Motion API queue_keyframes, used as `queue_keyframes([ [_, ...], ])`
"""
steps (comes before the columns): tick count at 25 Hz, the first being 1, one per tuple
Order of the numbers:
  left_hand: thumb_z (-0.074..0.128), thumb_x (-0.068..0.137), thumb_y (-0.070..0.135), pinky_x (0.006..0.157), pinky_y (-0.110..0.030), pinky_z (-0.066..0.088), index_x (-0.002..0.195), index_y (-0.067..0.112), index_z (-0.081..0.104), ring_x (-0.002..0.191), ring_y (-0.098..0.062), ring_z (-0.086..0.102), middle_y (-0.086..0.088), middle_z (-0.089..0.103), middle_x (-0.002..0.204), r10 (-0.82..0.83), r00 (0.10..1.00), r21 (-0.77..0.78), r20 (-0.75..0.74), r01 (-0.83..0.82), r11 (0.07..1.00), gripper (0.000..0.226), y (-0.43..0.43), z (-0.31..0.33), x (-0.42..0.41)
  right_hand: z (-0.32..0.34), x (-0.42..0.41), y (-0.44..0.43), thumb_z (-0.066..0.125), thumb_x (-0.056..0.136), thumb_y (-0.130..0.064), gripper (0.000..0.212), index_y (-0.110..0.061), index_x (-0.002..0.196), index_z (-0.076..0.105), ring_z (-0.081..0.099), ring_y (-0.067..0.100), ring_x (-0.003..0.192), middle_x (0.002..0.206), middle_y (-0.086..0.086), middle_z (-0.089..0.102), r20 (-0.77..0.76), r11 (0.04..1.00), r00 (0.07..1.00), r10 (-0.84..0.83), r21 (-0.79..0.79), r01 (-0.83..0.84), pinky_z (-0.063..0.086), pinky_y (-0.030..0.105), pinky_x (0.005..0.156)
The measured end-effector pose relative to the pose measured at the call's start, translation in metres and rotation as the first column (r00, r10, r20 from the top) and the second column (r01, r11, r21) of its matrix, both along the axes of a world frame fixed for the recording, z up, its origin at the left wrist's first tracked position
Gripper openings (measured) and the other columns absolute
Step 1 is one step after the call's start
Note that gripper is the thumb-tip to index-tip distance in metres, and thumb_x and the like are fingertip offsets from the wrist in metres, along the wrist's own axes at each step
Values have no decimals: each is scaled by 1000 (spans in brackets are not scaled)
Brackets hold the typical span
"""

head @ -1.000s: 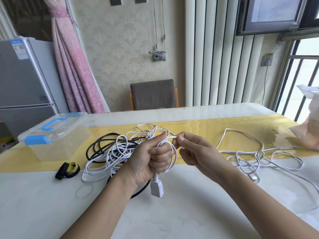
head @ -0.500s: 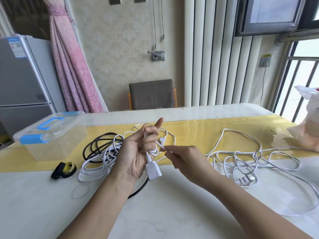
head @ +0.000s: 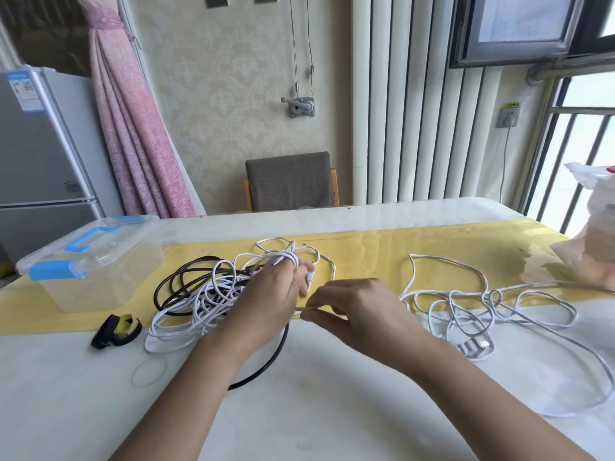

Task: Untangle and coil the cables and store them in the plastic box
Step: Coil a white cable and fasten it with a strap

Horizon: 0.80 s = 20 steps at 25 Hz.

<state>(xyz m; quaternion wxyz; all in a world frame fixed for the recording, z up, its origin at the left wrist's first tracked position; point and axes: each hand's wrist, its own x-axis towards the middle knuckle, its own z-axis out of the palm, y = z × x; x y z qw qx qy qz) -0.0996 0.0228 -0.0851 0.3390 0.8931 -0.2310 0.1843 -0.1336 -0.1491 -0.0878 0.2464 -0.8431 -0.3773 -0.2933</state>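
A tangle of white cable (head: 186, 314) mixed with a black cable (head: 176, 287) lies at the table's middle left. My left hand (head: 269, 294) reaches into it, with white loops wound over its fingers near the top. My right hand (head: 352, 311) pinches a white strand that runs across to my left hand. A second loose white cable (head: 482, 304) with its plug (head: 476, 347) sprawls to the right. The clear plastic box (head: 93, 271) with blue handle and clips stands shut at the far left.
A black and yellow strap roll (head: 116, 329) lies in front of the box. A thin elastic band (head: 148, 371) rests on the white tabletop. A plastic bag (head: 592, 234) sits at the right edge. A grey chair (head: 289, 181) stands behind the table.
My left hand has turned palm down and dropped onto the tangle, so the white socket end is out of sight. My right hand has pulled a strand lower and to the right.
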Motion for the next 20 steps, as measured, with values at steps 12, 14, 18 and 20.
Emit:
queue_keyframes([
  [12, 42, 97, 40, 35, -14, 20, 73, 10, 57, 37, -3, 18, 8, 27, 46, -913, -49, -891, -406, 242, 383, 40, 9, 26, -13, 20, 15, -40, 56, 93, -31, 22, -16, 95, 73, 37, 6, 54, 67, -11, 41, 151, 891, 946, -288, 404, 207, 31, 20, 51],
  [14, 34, 101, 31, 37, -17, 14, 79, 6, 54, 38, -5, 14, 7, 22, 46, -963, -151, -966, -225, 165, 200, 39, 9, 28, -14, 15, 22, -46, 53, 94, -32, 25, -16, 94, 72, 40, 8, 54, 65, -10, 46, 95, 896, 947, -308, 362, 256, 38, 27, 50],
  [18, 32, 100, 27, 40, -21, 12, 80, 6, 54, 38, -5, 14, 8, 18, 47, -998, -65, -1000, 11, -2, -11, 36, 11, 29, -13, 2, 33, -51, 49, 93, -38, 31, -17, 90, 71, 50, 17, 57, 66, -6, 56, -25, 928, 953, -302, 220, 300, 45, 34, 52],
  [20, 31, 99, 25, 42, -22, 16, 81, 4, 54, 39, -5, 16, 9, 21, 49, -994, -15, -990, 105, -98, -103, 36, 13, 27, -9, -6, 35, -46, 48, 95, -42, 34, -16, 86, 68, 47, 19, 58, 63, -4, 53, -117, 953, 952, -282, 81, 292, 44, 38, 54],
])
